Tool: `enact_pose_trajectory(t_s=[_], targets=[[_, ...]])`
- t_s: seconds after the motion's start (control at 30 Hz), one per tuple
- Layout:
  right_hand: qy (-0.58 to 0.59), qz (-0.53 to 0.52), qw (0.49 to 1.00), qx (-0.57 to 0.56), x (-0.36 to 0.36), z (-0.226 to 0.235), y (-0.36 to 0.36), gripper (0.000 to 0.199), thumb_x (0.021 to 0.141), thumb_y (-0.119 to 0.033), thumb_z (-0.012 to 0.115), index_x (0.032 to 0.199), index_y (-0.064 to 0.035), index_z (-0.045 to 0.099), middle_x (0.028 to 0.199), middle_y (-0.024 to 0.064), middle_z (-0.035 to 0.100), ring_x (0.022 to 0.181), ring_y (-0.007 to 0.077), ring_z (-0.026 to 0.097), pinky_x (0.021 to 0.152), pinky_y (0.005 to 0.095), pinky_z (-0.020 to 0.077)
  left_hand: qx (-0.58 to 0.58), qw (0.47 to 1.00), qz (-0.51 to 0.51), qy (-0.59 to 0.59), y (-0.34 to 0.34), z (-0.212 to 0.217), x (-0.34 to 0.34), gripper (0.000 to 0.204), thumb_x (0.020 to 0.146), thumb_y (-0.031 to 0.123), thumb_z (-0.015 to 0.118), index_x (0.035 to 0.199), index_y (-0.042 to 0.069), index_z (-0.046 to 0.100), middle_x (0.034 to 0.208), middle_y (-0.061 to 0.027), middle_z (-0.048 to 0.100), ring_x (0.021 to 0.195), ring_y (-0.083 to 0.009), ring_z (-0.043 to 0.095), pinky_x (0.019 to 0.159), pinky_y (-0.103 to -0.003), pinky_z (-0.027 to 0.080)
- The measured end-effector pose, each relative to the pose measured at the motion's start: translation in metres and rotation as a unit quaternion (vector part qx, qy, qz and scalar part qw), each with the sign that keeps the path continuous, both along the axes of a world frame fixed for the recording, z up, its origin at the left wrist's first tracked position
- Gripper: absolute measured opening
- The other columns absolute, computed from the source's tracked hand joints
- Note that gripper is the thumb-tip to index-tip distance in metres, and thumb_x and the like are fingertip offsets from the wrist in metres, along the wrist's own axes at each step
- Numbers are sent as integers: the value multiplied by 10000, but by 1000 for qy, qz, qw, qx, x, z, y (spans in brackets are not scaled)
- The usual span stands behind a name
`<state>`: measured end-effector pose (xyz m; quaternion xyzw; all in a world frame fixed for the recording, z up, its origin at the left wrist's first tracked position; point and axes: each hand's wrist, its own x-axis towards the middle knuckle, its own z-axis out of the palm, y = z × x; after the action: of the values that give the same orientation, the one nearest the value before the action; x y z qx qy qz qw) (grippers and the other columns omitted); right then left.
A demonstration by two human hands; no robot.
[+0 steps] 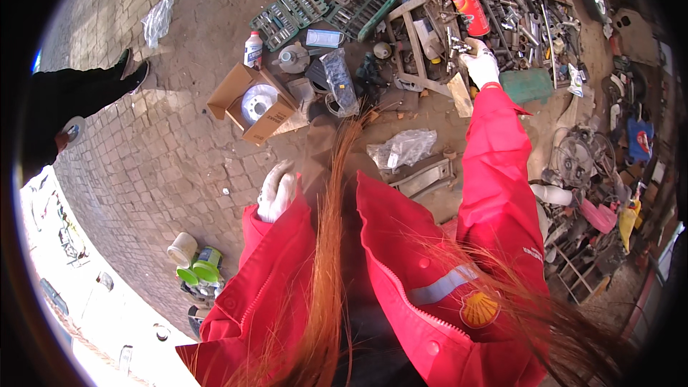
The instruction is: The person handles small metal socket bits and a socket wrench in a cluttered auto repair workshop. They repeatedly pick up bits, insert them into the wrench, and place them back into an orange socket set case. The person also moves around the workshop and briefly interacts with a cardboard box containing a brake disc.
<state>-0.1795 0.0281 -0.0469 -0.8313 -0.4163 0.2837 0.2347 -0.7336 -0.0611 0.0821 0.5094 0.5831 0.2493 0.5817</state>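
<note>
My right hand (481,66), in a white glove, reaches forward to a heap of metal parts. Its fingers are bent and closed at a cluster of shiny metal fittings (456,44); what lies between the fingertips is too small to make out. Just beyond it stands a red spray can (467,3) with a white top. Sockets and wrenches (527,25) are piled to its right, and a green box (527,85) sits close by. My left hand (278,190), also white-gloved, rests near my knee with fingers extended and nothing visible in it.
Ahead lie a cardboard box (240,100) holding a brake disc (259,102), a white bottle (253,50) and green socket cases (290,14). A plastic bag (403,149) is near my feet. Clutter with a fan (577,154) lines the right. Another person's legs (86,93) are at left.
</note>
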Motion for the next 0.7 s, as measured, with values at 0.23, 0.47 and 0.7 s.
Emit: enact_pose_trajectory(t_s=[0.23,0.47,0.7], targets=[[-182,15,981,-64,-23,27,15,447,841,-236,692,1270,-162,590,1151,149,668,1059,340,633,907,416,488,81,996,-46,-6,11,-5,6,284,967,78,515,1217,-49,556,1257,-166,557,1078,-224,594,919,-326,485],[-111,-31,993,-31,-18,44,10,523,849,-176,714,1316,-34,529,1181,175,659,1045,247,663,871,347,519,286,910,-301,-16,112,42,71,310,825,111,628,1106,-20,629,1076,-176,645,982,-347,630,873,-393,504],[12,-128,988,83,-26,68,-59,370,904,-165,647,1224,15,598,1146,141,677,1031,209,662,871,328,520,431,748,-504,20,85,79,141,119,825,170,596,873,63,616,865,-91,598,835,-299,622,729,-414,501]])
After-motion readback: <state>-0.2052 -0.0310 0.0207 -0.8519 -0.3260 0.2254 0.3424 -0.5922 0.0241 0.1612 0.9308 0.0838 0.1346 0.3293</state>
